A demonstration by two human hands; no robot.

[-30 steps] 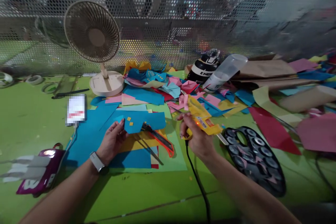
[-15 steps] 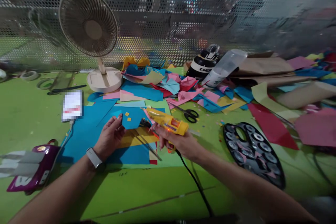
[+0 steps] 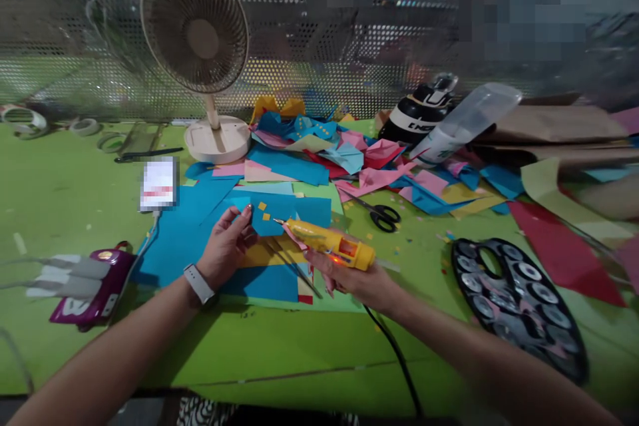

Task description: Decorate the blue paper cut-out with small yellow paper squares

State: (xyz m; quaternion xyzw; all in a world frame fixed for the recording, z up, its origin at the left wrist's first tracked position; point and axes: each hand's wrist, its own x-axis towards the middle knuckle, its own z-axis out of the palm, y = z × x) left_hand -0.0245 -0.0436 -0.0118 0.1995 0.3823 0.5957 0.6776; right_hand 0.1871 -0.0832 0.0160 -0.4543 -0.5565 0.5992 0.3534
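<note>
My left hand [image 3: 232, 239], with a pale watch on the wrist, pinches the edge of a piece of blue paper [image 3: 257, 221] between thumb and fingertips. Two small yellow paper squares [image 3: 262, 206] lie on that blue piece. A yellow glue gun [image 3: 324, 239] is gripped in my right hand [image 3: 349, 276], its nozzle pointing left and close to the lower square. An orange-red light glows on the gun's side. Whether the nozzle touches the paper I cannot tell. Under both hands lie blue and yellow sheets [image 3: 269, 283], with thin metal tweezers or similar tool [image 3: 299, 267] on them.
Black-handled scissors [image 3: 384, 216] lie beyond the glue gun. A black palette tray [image 3: 519, 306] sits right, a fan [image 3: 217, 140] at the back left. Coloured paper scraps [image 3: 349, 156] pile before two bottles [image 3: 424, 113]. A black cord [image 3: 399, 353] runs toward the front edge.
The view has swung left, so everything sits further right. The glue gun's nozzle has come closer to the yellow squares. Both hands keep their holds.
</note>
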